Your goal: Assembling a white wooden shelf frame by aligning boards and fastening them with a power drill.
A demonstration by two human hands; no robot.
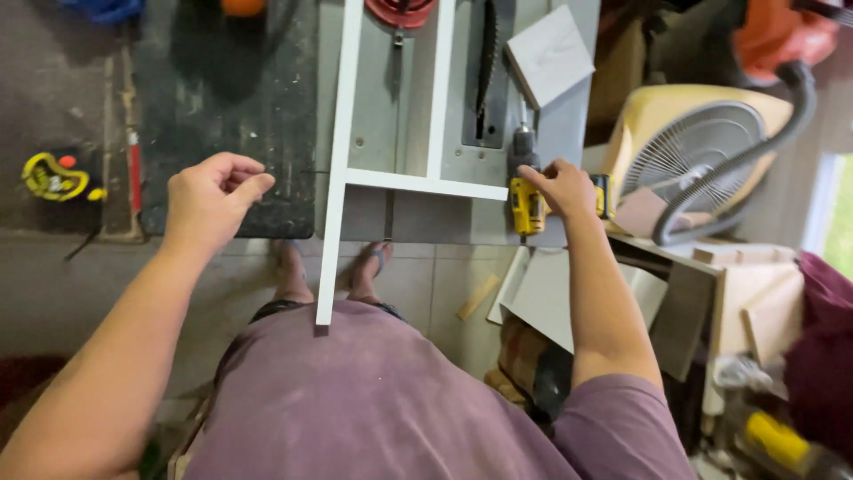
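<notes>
Hands [213, 191]: two; drill [526, 191]: seemingly one.

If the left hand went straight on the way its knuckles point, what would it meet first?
Probably the long white frame strip lying on the saw table: the left hand, fingers curled, hangs just left of it. Its height above the strip is unclear.
</notes>
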